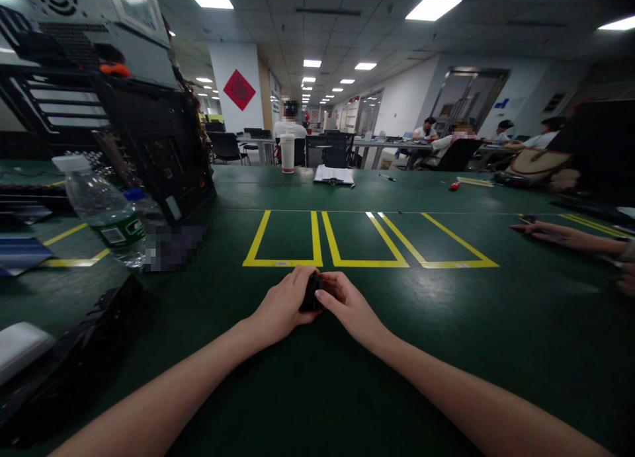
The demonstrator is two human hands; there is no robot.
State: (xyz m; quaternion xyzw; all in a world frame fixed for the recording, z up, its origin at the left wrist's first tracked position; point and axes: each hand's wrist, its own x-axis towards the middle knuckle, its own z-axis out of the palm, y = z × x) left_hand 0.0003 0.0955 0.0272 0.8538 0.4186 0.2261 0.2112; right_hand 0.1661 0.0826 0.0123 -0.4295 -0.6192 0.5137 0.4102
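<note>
1. The small black object (311, 294) has the person's left hand (285, 301) curled round its left side, fingers over the top, thumb on the near side.
2. It sits between the hands, well apart from the far edge of the worktop (446, 344); contact with the surface cannot be told.
3. The right hand (350, 303) closes on its right side, thumb bent against it.

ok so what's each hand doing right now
Left hand: closed around a small black object.
Right hand: also on it, thumb and fingers against its side.
</note>
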